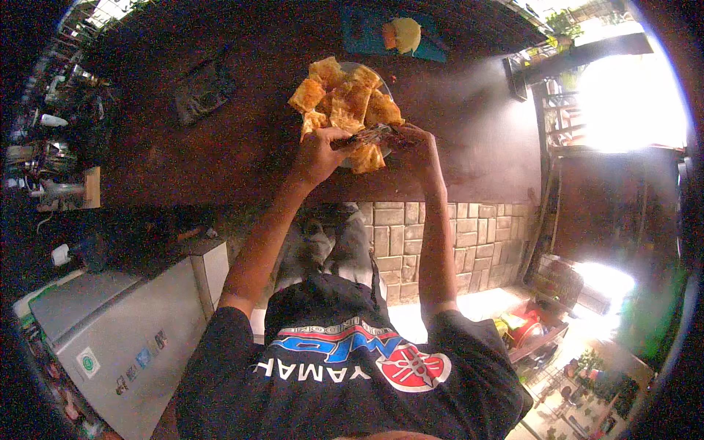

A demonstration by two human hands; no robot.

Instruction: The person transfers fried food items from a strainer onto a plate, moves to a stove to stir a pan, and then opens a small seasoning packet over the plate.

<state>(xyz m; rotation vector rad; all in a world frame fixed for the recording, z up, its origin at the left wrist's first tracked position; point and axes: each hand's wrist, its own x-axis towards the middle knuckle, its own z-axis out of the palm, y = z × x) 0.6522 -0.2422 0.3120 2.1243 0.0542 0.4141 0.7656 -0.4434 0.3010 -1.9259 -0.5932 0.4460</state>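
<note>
Several golden-brown fried pastry squares [352,99] are heaped on a clear plate [388,85] on a dark wooden table [264,159]. Over the near edge of the plate, my left hand [324,151] and my right hand [415,143] grip opposite ends of a dark, crumpled thing [377,133], perhaps a plastic wrapper; its exact kind is unclear. One pastry piece lies just below it, between my hands. Both hands' fingertips are partly hidden by the dark thing.
Beyond the plate, a pale yellow and orange thing [407,34] rests on a teal mat or board [352,33]. A crumpled dark plastic bag [203,91] lies to the left on the table. At lower left stands a grey refrigerator [132,324]. Paving [401,242] shows below the table.
</note>
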